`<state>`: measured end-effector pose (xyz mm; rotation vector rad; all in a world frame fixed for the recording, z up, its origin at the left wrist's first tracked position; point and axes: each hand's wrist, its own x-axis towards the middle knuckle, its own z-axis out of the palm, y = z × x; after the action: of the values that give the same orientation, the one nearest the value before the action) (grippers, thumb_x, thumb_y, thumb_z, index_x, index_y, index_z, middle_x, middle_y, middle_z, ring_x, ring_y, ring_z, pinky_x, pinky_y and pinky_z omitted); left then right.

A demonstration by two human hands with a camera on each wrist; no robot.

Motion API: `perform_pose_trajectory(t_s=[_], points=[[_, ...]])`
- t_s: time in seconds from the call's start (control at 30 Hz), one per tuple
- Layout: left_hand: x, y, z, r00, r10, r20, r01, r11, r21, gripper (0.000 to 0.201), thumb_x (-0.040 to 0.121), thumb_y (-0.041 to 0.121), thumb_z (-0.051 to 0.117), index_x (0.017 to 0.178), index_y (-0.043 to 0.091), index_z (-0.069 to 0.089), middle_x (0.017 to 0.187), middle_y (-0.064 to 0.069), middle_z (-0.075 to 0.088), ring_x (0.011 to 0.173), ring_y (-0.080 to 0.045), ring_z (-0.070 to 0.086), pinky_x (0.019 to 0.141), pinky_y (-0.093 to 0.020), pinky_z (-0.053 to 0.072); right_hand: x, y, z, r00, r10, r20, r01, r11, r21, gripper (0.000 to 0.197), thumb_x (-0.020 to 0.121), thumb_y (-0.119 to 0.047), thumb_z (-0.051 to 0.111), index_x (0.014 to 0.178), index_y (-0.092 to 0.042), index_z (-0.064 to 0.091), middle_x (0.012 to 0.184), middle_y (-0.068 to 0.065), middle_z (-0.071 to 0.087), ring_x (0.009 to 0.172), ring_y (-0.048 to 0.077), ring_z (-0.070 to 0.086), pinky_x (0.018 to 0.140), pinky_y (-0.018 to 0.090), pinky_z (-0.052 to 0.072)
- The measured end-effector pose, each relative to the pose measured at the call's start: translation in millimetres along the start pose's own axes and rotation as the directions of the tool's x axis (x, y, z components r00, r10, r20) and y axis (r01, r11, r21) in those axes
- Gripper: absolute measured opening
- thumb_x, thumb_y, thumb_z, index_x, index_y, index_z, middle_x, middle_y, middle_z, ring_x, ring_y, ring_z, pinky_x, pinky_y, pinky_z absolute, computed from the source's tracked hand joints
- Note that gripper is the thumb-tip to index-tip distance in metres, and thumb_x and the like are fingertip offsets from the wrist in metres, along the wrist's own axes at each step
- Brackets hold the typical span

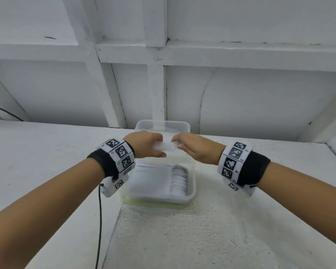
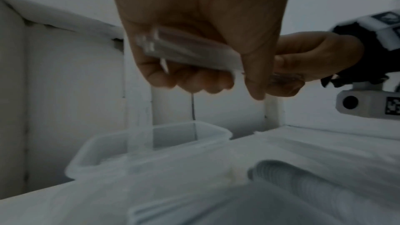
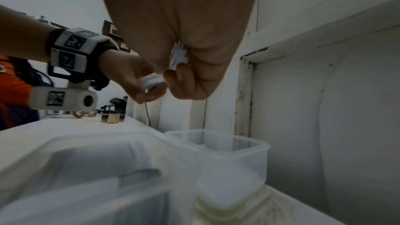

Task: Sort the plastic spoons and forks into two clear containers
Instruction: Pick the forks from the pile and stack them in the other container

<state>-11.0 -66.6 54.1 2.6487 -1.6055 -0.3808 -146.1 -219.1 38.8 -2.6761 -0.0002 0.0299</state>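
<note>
Both forearms are stretched out over the near container (image 1: pixel 191 193), which is packed with stacked spoons (image 1: pixel 179 180). Just above and behind it, a small bunch of forks (image 1: pixel 166 146) is pinched at one end by the left hand (image 1: pixel 145 145) and at the other by the right hand (image 1: pixel 197 147). Behind that, the far container (image 1: pixel 182 125) is set against the white wall (image 1: pixel 260 98) on a rough white counter (image 1: pixel 37 152).

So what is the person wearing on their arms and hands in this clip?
Both forearms are bare, with no sleeves or gloves. Each wrist carries a black band wrapped in white blocks printed with black square markers. A white camera housing hangs under the left wrist, with a thin black cable trailing down from it.
</note>
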Motion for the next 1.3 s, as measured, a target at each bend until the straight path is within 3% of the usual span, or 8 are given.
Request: perform_pose_trajectory(t_s=[0.1,0.17,0.3,0.4,0.53,0.73,1.0,1.3], points=[[11.7,-38.2,-7.0,0.998,-0.061,-0.020,0.052,0.950,-0.309,0.068,0.077,0.045,0.069,0.134,0.021,0.039,0.134,-0.002,0.046,0.122,-0.021,0.045,0.102,-0.032,0.037,32.1,14.7,-8.9,0.998,0.059,-0.013,-0.059,0.998,0.011,0.033,0.100,-0.015,0.036,0.129,-0.001,0.044,0.126,0.015,0.053,0.116,0.026,0.048,0.083,0.016,0.028],[15.8,-60.8,-6.6,0.985,-0.164,-0.051,0.124,0.885,-0.448,0.069,0.082,0.042,0.064,0.139,0.016,0.033,0.139,-0.007,0.044,0.126,-0.022,0.044,0.105,-0.033,0.036,49.0,25.6,-9.8,0.992,0.125,0.002,-0.125,0.992,0.006,0.033,0.101,-0.014,0.034,0.129,0.000,0.043,0.128,0.016,0.051,0.118,0.027,0.047,0.082,0.017,0.028],[28.3,-94.7,7.9,0.916,-0.401,0.014,0.380,0.854,-0.355,0.043,0.096,0.035,0.046,0.128,0.007,0.050,0.126,-0.013,0.058,0.117,-0.027,0.054,0.090,-0.030,0.042,76.3,37.1,2.0,0.968,0.231,0.096,-0.227,0.973,-0.047,0.036,0.102,-0.018,0.032,0.133,-0.002,0.040,0.135,0.014,0.048,0.123,0.026,0.045,0.093,0.023,0.030],[39.3,-105.9,20.2,0.893,-0.427,0.138,0.442,0.783,-0.437,0.038,0.097,0.032,0.045,0.122,0.006,0.055,0.111,-0.011,0.066,0.097,-0.025,0.063,0.066,-0.024,0.046,93.2,39.8,16.9,0.956,0.247,0.159,-0.240,0.969,-0.060,0.037,0.102,-0.020,0.032,0.134,-0.005,0.039,0.135,0.014,0.049,0.123,0.027,0.046,0.099,0.029,0.033],[48.9,-102.6,28.4,0.891,-0.407,0.200,0.450,0.743,-0.495,0.036,0.098,0.026,0.044,0.126,0.005,0.050,0.094,-0.004,0.065,0.073,-0.014,0.062,0.056,-0.023,0.047,104.9,44.9,30.8,0.933,0.281,0.227,-0.275,0.960,-0.060,0.033,0.101,-0.022,0.034,0.129,-0.006,0.037,0.130,0.016,0.052,0.115,0.031,0.051,0.097,0.035,0.039],[58.4,-101.3,37.3,0.881,-0.420,0.217,0.468,0.710,-0.526,0.027,0.097,0.016,0.044,0.121,0.005,0.050,0.080,-0.004,0.066,0.063,-0.009,0.061,0.058,-0.024,0.046,111.0,46.7,31.6,0.898,0.305,0.316,-0.271,0.951,-0.148,0.028,0.100,-0.023,0.037,0.122,-0.005,0.038,0.117,0.019,0.057,0.095,0.028,0.051,0.089,0.036,0.040],[58.5,-101.0,36.9,0.869,-0.437,0.230,0.487,0.682,-0.545,0.026,0.097,0.016,0.045,0.121,0.007,0.050,0.080,-0.002,0.066,0.064,-0.010,0.063,0.059,-0.024,0.047,113.4,49.3,31.9,0.917,0.261,0.301,-0.189,0.950,-0.250,0.030,0.095,-0.025,0.049,0.121,-0.009,0.052,0.125,0.013,0.048,0.112,0.028,0.050,0.097,0.032,0.036],[59.6,-100.0,37.3,0.863,-0.456,0.219,0.493,0.666,-0.559,0.029,0.097,0.015,0.045,0.124,0.005,0.049,0.081,-0.004,0.067,0.062,-0.011,0.063,0.056,-0.023,0.046,115.8,45.2,22.3,0.921,0.274,0.279,-0.221,0.953,-0.206,0.032,0.094,-0.022,0.051,0.122,-0.007,0.056,0.124,0.007,0.057,0.115,0.023,0.052,0.094,0.027,0.037]])
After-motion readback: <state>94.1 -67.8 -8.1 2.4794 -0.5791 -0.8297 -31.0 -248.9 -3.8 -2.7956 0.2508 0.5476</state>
